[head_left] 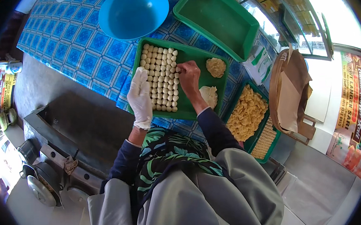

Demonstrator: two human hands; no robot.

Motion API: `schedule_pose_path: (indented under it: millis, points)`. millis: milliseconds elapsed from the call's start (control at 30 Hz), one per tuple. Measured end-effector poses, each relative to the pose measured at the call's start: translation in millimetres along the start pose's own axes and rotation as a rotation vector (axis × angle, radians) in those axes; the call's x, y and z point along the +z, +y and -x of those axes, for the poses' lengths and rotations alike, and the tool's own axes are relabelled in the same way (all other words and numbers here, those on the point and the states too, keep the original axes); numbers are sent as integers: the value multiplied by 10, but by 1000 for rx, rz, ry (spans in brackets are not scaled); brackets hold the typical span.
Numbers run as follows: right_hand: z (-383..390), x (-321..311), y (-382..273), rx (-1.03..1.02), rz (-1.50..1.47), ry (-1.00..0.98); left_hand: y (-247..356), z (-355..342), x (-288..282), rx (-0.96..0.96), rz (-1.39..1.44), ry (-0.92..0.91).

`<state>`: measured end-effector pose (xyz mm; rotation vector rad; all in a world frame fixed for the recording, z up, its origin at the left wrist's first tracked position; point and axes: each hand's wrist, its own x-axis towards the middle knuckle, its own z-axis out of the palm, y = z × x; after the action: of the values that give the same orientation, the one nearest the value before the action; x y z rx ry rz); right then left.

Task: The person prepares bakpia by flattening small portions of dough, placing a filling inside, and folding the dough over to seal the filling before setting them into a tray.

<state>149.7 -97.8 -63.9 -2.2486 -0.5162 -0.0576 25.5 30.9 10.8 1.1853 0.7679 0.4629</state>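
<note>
Grey draped cloth lies nearest the camera. The white-gloved left hand, fingers straight and released, borders small round cream dough balls rowed in a green rectangular plastic tray; the bare right hand bends its fingers at their right edge, grasp unclear.

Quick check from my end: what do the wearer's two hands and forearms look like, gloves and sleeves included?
The left hand wears a thin, wrinkled white glove reaching the wrist; the right hand is ungloved. Both forearms have dark navy sleeves with a thin pale edge at the cuff. No cables show on either arm.
</note>
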Motion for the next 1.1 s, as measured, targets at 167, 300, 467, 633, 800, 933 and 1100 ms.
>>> schedule_pose_path:
  millis: [167,300,467,633,800,933,1100]
  points:
    - [-113,-129,44,174,-99,-205,-169,37,-37,-120,167,-39]
    - [-248,-900,228,107,152,-425,-108,217,59,-416,114,-341]
    - [99,-1468,452,-297,293,-615,-475,460,558,-862,229,-691]
    - [381,-1522,618,-220,279,-474,-987,563,1046,-1129,435,-789]
    - [530,-1611,601,-56,135,-261,-1150,650,1365,-1208,448,-472]
    - [526,-1849,167,629,-382,-377,-1283,672,1311,-1126,506,-412]
    - [578,-2138,183,672,-1272,-358,-1125,656,1363,-1191,652,-236]
